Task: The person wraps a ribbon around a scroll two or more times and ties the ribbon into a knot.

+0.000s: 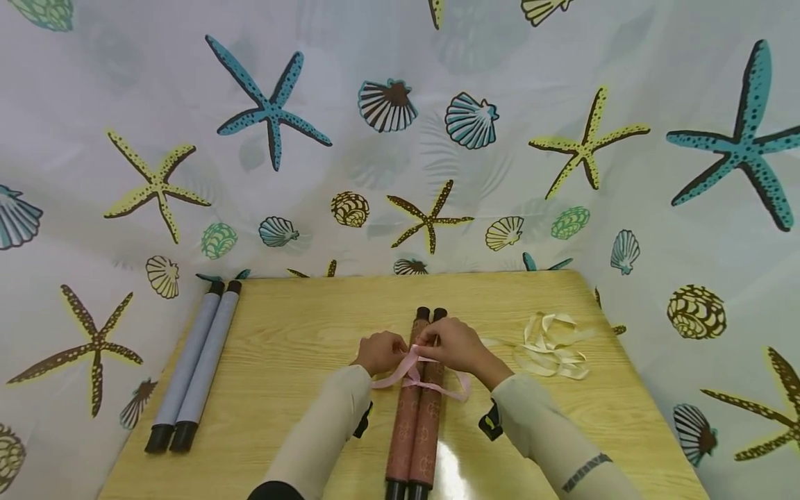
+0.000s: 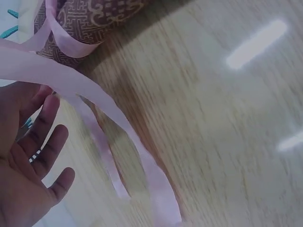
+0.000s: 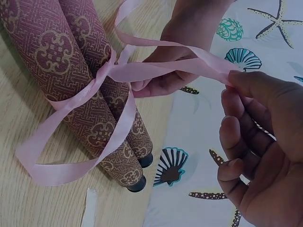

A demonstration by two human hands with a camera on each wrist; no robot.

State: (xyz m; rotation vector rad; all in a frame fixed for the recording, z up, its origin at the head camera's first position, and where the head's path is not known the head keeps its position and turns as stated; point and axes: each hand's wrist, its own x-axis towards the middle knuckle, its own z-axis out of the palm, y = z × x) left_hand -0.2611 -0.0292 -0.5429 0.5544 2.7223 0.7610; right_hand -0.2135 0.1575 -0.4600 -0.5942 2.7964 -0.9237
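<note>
Two patterned reddish-brown scrolls (image 1: 406, 423) with black end knobs lie side by side on the table, pointing away from me. A pink ribbon (image 1: 412, 378) is wrapped around both and crossed on top, with loose lengths hanging to either side. Between thumb and forefinger, my right hand (image 3: 265, 132) pinches a folded part of the ribbon (image 3: 189, 66), drawn out from the crossing. My left hand (image 1: 379, 352) holds the ribbon on the left side; in the left wrist view the ribbon hides its thumb and forefinger, while the other fingers (image 2: 52, 146) are loosely bent.
Two grey-blue scrolls (image 1: 203, 361) with black ends lie along the table's left side. A loose heap of cream ribbon (image 1: 553, 347) lies on the right. Cloth printed with starfish and shells (image 1: 400, 139) hangs around the wood-grain table (image 1: 300, 326).
</note>
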